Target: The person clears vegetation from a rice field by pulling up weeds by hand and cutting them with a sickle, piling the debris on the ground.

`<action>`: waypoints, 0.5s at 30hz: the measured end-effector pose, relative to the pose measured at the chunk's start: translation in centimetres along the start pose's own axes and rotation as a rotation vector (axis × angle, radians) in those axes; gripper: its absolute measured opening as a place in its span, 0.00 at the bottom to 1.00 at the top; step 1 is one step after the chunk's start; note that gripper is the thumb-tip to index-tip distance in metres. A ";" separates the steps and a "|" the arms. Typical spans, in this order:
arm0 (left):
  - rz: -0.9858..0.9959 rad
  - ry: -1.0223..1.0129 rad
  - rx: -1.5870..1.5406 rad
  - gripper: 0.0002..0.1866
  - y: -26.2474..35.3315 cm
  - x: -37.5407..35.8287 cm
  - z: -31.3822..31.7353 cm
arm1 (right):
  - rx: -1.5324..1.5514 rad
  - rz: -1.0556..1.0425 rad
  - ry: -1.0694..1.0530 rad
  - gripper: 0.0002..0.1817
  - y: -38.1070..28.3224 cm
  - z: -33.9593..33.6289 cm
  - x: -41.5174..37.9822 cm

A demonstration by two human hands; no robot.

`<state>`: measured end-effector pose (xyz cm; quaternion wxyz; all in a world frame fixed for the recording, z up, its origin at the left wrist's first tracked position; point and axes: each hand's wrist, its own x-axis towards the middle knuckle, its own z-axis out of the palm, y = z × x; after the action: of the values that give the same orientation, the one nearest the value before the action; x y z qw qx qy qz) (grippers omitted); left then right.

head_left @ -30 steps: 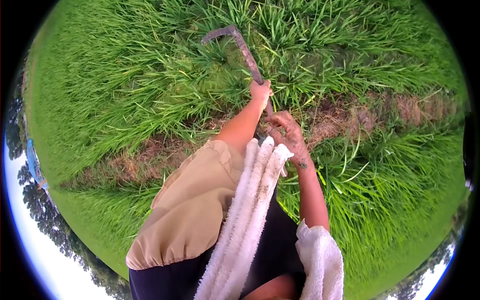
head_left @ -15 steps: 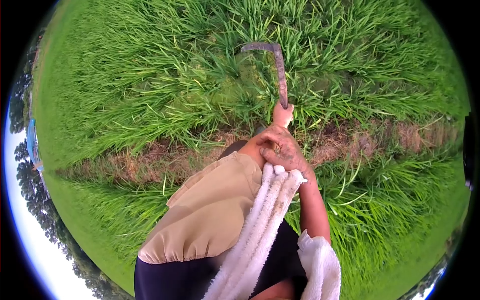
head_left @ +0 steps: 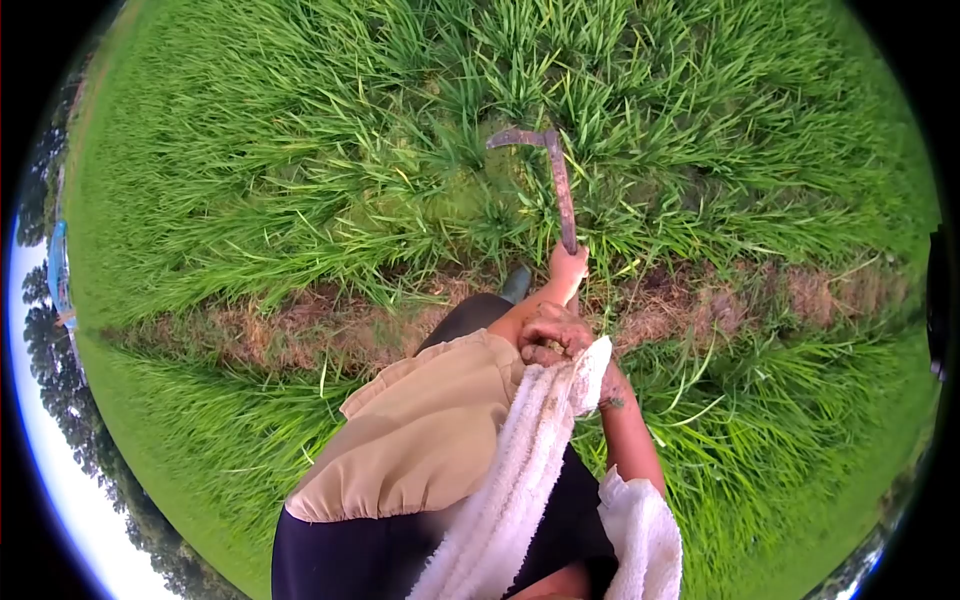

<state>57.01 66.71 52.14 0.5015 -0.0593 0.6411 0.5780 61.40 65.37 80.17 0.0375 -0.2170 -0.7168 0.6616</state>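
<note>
My left hand (head_left: 569, 264) is closed around the shaft of a sickle (head_left: 562, 190) with a long, rusty, L-shaped metal head. Its bent tip points left, over the grass in front of me. Behind it, my muddy right hand (head_left: 553, 333) is closed, fingers curled, where the lower handle runs back between the two hands. Much of that handle is hidden by my hands and forearm. A white towel (head_left: 510, 455) hangs down from me, its loose end resting against my right wrist. Tall green grass (head_left: 400, 170) surrounds the blade.
A strip of dry, cut grass and bare soil (head_left: 720, 310) crosses the field under my hands. My dark boot (head_left: 516, 284) stands on it. More grass (head_left: 790, 420) grows on the near side. Trees (head_left: 60, 350) and a blue structure (head_left: 59, 270) lie at the far left.
The sickle and both hands have come back toward my body. The towel's end has shifted on my right wrist, and my boot now shows beside the left forearm.
</note>
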 end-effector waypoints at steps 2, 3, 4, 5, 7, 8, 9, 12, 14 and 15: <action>-0.002 -0.016 -0.013 0.12 0.2 0.3 -0.1 | 0.078 0.003 0.034 0.07 -0.7 -0.7 -0.2; -0.015 0.014 0.033 0.12 0.2 0.4 0.0 | 0.023 -0.023 0.143 0.07 0.8 -0.3 0.1; -0.028 0.044 0.080 0.12 0.2 0.5 0.3 | -0.051 0.003 0.181 0.07 1.0 -0.4 0.5; -0.039 0.075 0.129 0.12 0.3 0.5 0.5 | -0.123 0.028 0.221 0.08 1.2 -0.3 1.0; -0.029 -0.010 -0.047 0.11 -0.6 0.9 0.9 | -0.139 -0.127 0.159 0.07 1.3 0.4 1.3; -0.026 -0.022 -0.009 0.12 0.4 0.3 1.4 | -0.053 -0.097 0.106 0.07 0.3 0.2 1.1; -0.031 -0.031 0.035 0.12 1.0 -0.7 1.4 | 0.040 -0.061 0.054 0.08 -0.5 0.3 0.4; -0.101 -0.063 -0.010 0.13 1.2 -0.9 1.2 | 0.182 -0.062 0.200 0.05 0.7 0.4 -1.7; -0.121 -0.062 -0.023 0.13 1.5 -0.5 1.4 | -0.052 0.071 0.486 0.05 2.8 -0.4 -3.4; -0.140 -0.045 -0.025 0.13 2.0 -0.7 1.6 | -0.216 0.131 0.649 0.06 4.4 -0.6 -4.8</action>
<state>56.99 68.31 54.28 0.5543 -0.0972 0.6165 0.5507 67.03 64.30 77.15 0.1979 -0.4642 -0.7180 0.4794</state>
